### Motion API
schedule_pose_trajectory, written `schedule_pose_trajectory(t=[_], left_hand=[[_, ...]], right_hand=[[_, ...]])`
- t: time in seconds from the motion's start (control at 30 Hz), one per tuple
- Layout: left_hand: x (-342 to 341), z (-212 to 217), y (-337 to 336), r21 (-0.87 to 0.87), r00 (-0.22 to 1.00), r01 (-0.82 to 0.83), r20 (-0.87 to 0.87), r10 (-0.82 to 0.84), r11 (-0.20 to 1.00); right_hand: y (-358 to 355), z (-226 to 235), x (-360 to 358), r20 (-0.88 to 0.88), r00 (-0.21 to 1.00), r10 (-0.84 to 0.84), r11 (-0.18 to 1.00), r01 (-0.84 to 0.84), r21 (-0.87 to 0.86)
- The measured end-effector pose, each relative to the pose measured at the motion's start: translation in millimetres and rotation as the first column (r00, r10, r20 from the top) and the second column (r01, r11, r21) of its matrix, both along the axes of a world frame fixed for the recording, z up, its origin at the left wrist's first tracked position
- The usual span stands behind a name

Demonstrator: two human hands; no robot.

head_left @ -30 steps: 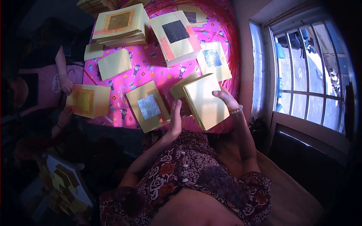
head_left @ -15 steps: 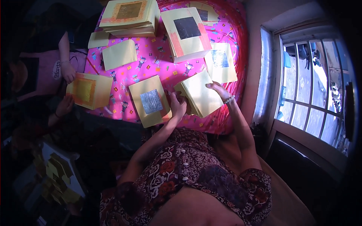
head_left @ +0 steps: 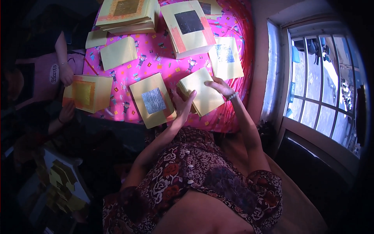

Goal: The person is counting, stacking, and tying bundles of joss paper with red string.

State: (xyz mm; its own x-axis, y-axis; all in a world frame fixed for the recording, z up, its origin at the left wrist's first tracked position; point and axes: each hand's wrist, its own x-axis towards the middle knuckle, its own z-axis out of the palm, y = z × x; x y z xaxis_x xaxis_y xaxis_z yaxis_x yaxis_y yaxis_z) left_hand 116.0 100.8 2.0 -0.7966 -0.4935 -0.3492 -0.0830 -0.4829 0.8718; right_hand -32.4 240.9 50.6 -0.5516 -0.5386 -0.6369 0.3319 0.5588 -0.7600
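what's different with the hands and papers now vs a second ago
The left hand, open beside the paper stack a second ago, now holds its left side, thumb on top. The stack has shifted left, nearer the silver-square sheet. The right hand still holds its right side. The silver-square sheet and black-square pile look unmoved, allowing for camera movement.

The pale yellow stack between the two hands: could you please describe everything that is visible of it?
The pale yellow stack looks like paper or thin card, roughly rectangular, with several layers showing along its left side. Its visible upper face is plain and sunlit. It lies turned at an angle over the pink table cover. The left hand grips its left side; the right hand holds its right side, thumb on top. Its underside is hidden, so whether it touches the cover is unclear.
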Motion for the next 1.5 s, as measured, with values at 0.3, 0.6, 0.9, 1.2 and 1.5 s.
schedule_pose_trajectory(t=[0.3, 0.6, 0.9, 1.2, 1.5], left_hand=[[-6.3, -5.9, -3.1, 0.498, 0.958, 0.261, -0.031, -0.284, 0.827], [-6.2, 10.8, -12.5, 0.638, 0.906, 0.310, 0.027, -0.422, 0.705], [-2.2, 30.7, -5.5, 0.675, 0.944, 0.267, -0.041, -0.327, 0.688], [-5.6, 32.8, -11.1, 0.648, 0.913, 0.345, -0.063, -0.403, 0.679], [-7.2, 13.4, -36.4, 0.563, 0.879, 0.392, 0.006, -0.478, 0.727]], right_hand=[[-4.2, 16.2, 1.0, 0.221, 0.973, 0.063, 0.997, -0.073, 0.040], [-2.9, -2.7, 16.9, 0.308, 0.951, -0.026, 0.998, 0.042, -0.043], [-2.6, -5.3, 15.8, 0.439, 0.898, -0.039, 0.993, 0.086, -0.087], [-10.7, -18.9, 4.8, 0.385, 0.922, 0.052, 0.993, -0.005, -0.122], [-34.4, -36.4, -21.7, 0.476, 0.848, 0.233, 0.948, -0.089, -0.305]])
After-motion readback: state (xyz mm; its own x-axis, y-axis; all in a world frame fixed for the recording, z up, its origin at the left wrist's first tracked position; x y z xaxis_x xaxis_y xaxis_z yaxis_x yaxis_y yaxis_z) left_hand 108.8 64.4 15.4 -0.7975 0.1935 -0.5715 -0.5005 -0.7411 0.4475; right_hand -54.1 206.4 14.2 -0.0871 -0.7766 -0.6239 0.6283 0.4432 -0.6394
